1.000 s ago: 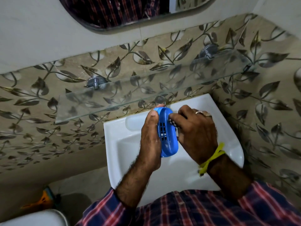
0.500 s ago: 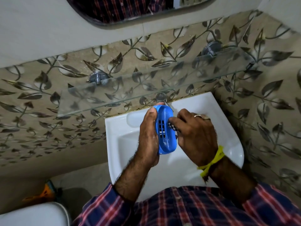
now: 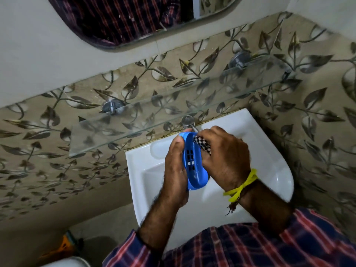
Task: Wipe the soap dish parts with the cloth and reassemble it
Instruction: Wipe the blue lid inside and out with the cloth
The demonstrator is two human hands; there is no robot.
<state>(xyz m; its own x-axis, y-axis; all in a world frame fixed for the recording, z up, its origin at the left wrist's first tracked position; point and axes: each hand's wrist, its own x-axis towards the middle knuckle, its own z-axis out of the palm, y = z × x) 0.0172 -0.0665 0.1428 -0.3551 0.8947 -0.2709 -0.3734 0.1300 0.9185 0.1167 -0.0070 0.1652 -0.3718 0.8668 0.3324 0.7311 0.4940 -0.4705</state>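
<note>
Above the white sink (image 3: 269,151) my left hand (image 3: 175,166) grips a blue slotted soap dish part (image 3: 194,164) on its edge, thumb near its top end. My right hand (image 3: 225,160) holds a black-and-white checked cloth (image 3: 202,144) bunched in its fingers and presses it against the upper right side of the blue part. Most of the cloth is hidden inside the hand. No other soap dish part shows.
A glass shelf (image 3: 173,120) on metal brackets juts out from the leaf-patterned wall just above the sink. The chrome tap (image 3: 187,121) stands right behind my hands. A mirror (image 3: 134,20) hangs above. An orange object (image 3: 64,245) lies on the floor at lower left.
My right hand has slid the cloth up toward the top end of the blue part, and more of the checked cloth shows. The left hand keeps its grip.
</note>
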